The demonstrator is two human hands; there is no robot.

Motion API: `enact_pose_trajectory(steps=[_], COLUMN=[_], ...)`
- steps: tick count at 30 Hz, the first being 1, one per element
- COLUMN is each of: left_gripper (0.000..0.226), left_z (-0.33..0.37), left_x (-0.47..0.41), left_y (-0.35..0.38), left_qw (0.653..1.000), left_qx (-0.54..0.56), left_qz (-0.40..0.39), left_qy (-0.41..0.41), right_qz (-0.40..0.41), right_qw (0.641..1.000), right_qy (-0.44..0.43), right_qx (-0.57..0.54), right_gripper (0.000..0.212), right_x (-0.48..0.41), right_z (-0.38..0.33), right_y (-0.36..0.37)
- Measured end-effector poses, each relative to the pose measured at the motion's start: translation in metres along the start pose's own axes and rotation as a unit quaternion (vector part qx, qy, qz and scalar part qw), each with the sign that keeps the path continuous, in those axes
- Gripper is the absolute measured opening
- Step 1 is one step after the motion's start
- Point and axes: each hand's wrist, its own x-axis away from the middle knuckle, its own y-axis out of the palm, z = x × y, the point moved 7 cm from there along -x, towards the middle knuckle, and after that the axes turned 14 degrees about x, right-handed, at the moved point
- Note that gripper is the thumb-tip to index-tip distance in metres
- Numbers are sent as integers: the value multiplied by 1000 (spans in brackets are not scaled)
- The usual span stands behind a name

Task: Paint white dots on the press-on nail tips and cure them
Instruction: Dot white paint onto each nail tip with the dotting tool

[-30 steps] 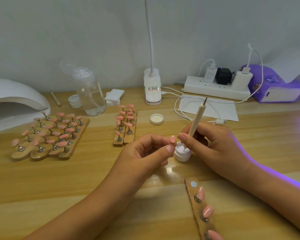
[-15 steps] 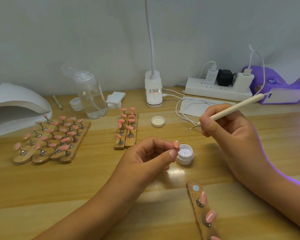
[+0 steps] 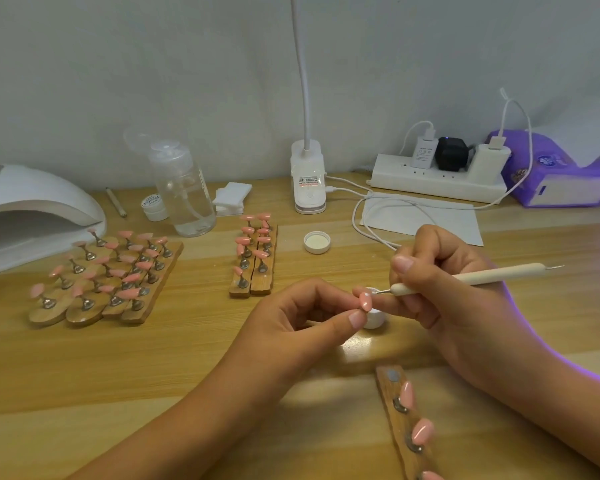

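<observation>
Dotting a pink nail tip

Left hand (image 3: 302,317) pinches the nail tip (image 3: 365,301); right hand (image 3: 440,282) grips the dotting pen (image 3: 471,278), its point at the tip. Next calls for a light, steady touch.

Wooden table (image 3: 153,368): nail-tip holder strips (image 3: 84,315), curing lamp (image 3: 32,206), clear bottle (image 3: 184,195), jar lid (image 3: 317,242), power strip (image 3: 430,178), paper sheet (image 3: 440,216).

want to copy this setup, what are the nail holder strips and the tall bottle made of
The nail holder strips look like wood: brown, with visible grain and a slight sheen. The tall bottle looks like clear plastic, since an inner tube shows through it, though glass is possible.
</observation>
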Motion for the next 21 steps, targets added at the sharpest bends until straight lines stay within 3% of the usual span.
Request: enact_pose_trajectory(steps=[21], left_gripper=[8], left_z=[-1], left_x=[-1], left_y=[-1], left_qw=[1000], left_qx=[-13], left_qz=[-7], left_qy=[13], right_qz=[2], right_qw=[1000], right_qy=[14], right_qx=[13], right_gripper=[28], right_x=[-1], right_z=[1], right_y=[3])
